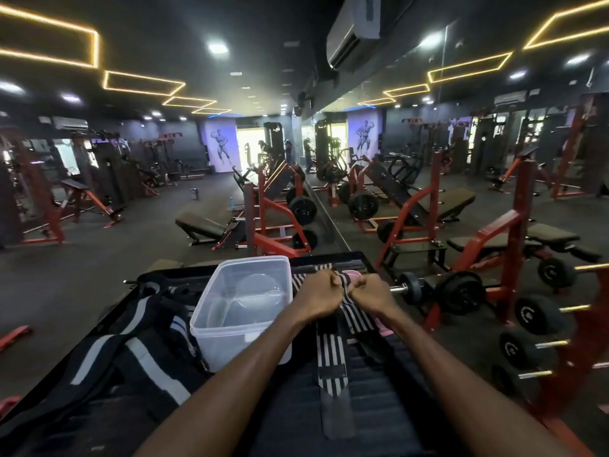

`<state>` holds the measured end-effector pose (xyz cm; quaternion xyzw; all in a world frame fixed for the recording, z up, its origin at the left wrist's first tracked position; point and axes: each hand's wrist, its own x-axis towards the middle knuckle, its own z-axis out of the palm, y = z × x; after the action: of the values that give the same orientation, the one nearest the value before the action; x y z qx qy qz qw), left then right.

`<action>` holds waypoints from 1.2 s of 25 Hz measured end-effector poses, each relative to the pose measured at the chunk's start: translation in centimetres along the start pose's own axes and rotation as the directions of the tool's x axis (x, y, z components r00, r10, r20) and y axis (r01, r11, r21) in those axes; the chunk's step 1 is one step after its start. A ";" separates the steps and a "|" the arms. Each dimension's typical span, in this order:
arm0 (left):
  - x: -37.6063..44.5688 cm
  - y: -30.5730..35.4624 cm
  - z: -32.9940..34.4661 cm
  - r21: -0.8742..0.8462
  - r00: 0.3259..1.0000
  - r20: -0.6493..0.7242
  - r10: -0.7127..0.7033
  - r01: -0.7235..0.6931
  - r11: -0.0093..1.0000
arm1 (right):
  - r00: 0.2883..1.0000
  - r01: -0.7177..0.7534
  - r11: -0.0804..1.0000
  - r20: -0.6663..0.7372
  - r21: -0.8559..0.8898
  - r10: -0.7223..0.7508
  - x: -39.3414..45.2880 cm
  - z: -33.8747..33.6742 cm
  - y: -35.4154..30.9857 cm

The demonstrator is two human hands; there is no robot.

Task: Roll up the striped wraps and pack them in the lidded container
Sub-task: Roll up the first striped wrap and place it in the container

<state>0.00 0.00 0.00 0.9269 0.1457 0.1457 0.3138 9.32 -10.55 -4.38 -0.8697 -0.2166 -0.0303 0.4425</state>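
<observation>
Striped wrap [330,349] gripped between left hand [318,297], right hand [371,292], beside container [211,328]

Room: a gym with a dark floor [82,275] and dark ceiling [250,34].
Ceiling lights: yellow strip outlines [143,83] and round white spots [218,47].
Air conditioner: a wall unit [354,31] mounted high, above the mirror wall [428,143].
Benches: a black incline bench [201,224] on a red frame [273,206], mid-floor.
Plates: black weight plates [302,211] loaded on that red frame.
Dumbbells: a row [535,315] on a red rack [514,232] at right.
Poster: a bodybuilder figure [221,147] on the far wall.
</observation>
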 end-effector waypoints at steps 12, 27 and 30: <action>-0.7 -2.6 3.7 0.080 0.977 0.188 -0.100 0.086 0.993 | 0.981 -0.195 0.971 0.034 0.142 0.192 1.0 1.1 2.5; -0.6 -0.3 4.2 -0.765 0.868 0.307 -0.390 0.469 0.441 | 0.835 -0.492 0.795 0.450 0.355 0.316 -2.7 -4.5 2.1; -1.9 0.0 4.0 -0.780 0.883 0.373 -0.285 0.465 0.419 | 0.857 -0.497 0.716 0.407 0.491 0.316 -1.9 -3.6 2.8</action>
<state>-0.34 -2.87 -3.35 0.6030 0.2295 0.0380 0.7631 9.23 -15.44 -4.79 -0.7129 -0.0797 0.2659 0.6440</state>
